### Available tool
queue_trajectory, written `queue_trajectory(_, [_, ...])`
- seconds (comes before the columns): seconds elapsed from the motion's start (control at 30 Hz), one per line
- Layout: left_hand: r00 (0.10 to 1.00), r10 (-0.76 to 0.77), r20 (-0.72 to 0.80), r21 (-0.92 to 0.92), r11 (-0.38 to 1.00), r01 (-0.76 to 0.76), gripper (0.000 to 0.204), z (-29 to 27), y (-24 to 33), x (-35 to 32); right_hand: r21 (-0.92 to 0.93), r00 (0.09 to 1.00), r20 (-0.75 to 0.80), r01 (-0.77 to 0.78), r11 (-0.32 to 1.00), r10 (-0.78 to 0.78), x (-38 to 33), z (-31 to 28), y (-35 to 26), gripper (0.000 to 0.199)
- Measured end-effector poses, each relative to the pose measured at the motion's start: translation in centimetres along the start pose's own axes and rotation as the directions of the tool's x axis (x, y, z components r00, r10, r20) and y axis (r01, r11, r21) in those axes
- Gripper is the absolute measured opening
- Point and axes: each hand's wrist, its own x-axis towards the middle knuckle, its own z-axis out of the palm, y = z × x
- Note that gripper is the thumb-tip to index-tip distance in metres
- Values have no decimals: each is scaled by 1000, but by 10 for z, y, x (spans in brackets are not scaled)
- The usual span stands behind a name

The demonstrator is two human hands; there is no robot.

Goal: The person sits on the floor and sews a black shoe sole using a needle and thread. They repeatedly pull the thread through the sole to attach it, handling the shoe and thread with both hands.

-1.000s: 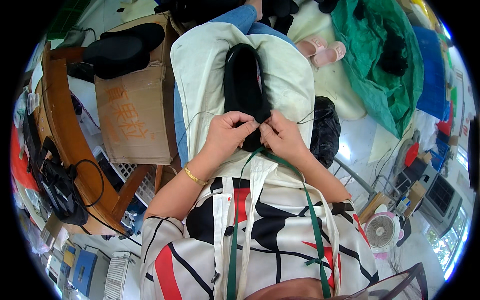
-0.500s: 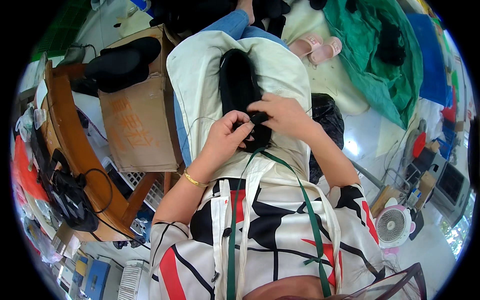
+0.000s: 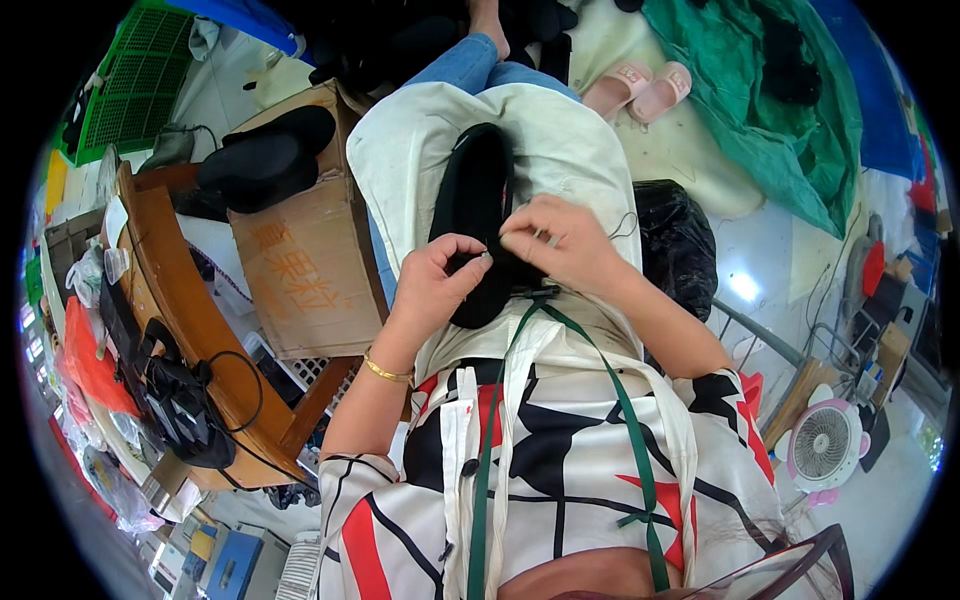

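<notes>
A black slip-on shoe [image 3: 470,190] lies lengthwise on the cream apron [image 3: 395,150] over my lap, its near part behind my hands. My left hand [image 3: 435,280] is above the shoe's left edge, thumb and forefinger pinched together. A tiny shiny bit shows at those fingertips, too small to name. Close by on the right, my right hand [image 3: 565,242] has its fingertips pressed together over the shoe's opening; what they hold cannot be made out. A thin dark thread [image 3: 625,226] curls beside the right wrist.
At left, black shoes [image 3: 262,160] rest on a cardboard box [image 3: 300,260] beside a wooden table [image 3: 190,350] with a black bag [image 3: 185,400]. Right of my lap are a black plastic bag [image 3: 678,245], pink slippers [image 3: 640,90], a green sheet [image 3: 770,120] and a fan [image 3: 826,440].
My right fingers have come off the black material between the hands, which now stay slightly apart. The thread curve left of my left hand is gone; a loop shows at the right wrist.
</notes>
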Motion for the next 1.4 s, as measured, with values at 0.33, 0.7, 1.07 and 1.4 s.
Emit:
queue_trajectory(0.33, [972, 224, 63, 180, 956, -232, 14, 0, -5, -10, 64, 939, -112, 333, 941, -325, -1, 28, -42, 12])
queue_trajectory(0.7, [862, 501, 71, 435, 763, -479, 12, 0, -5, -32, 833, 777, -540, 438, 337, 325, -79, -212, -31, 4])
queue_trajectory(1.07, [796, 602, 59, 483, 681, -551, 14, -1, -11, -24, 86, 35, -996, 379, 922, 79, -200, -404, 48, 14])
queue_trajectory(1.4, [706, 707, 39, 562, 569, -601, 22, -1, -24, -28, 442, 813, -504, -47, 896, 291, -52, -119, 54, 21])
